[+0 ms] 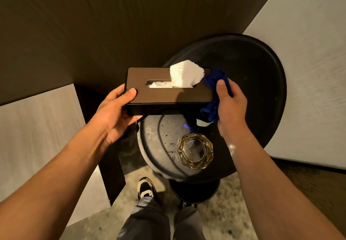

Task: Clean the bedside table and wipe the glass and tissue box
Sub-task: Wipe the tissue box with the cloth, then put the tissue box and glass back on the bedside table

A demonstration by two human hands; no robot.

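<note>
Your way down to the round bedside table (262,67) is blocked at its left by the tissue box (168,93) held above it. The glass (195,153) stands on the near edge, below the box. The far right of the top lies bare. A dark wall (93,33) closes off the back.

Left hand (114,108) grips tissue box (162,93) lifted above round black tabletop (262,82). Right hand (231,104) holds blue cloth (213,82) against box's right end. Glass (195,150) upright on tabletop, near front edge.
</note>
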